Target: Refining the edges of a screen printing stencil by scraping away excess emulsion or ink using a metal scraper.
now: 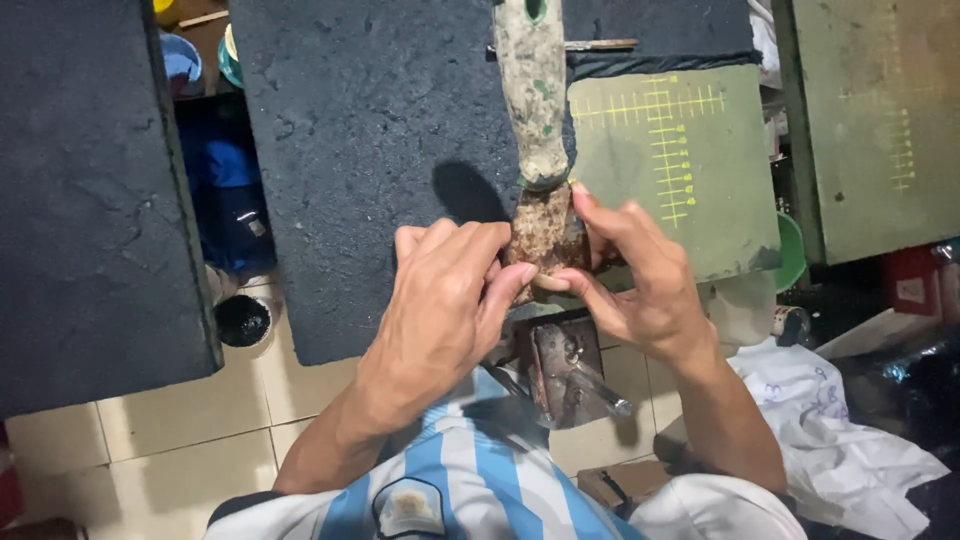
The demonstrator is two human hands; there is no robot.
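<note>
— At the middle of the view, what do the hands have?

— Both are on a brown piece (545, 232), rough and crusty, sitting just under the tip of a worn post (532, 95) smeared with green and grey. The left hand (440, 300) is curled, its thumb and forefinger pinching the piece's lower left edge. The right hand (630, 275) pinches the lower right, forefinger laid up along the side.

— Does anything block the view?

— The fingers cover the bottom of the piece, so its lower edge cannot be made out. The post hides where its top ends.

— What lies around?

— A dark slab (370, 150) sits behind the left hand, another slab (85, 190) off to the left, with a gap between them showing blue things below. Behind the right hand is a green mat (700, 180) with yellow ruler marks, and a second one (880, 120) further right. Just below the hands stands a rusty metal block (565, 365). White cloth (830, 420) lies crumpled on the right, over pale floor tiles (150, 440). A striped blue-and-white shirt (470, 480) fills the bottom edge.
</note>
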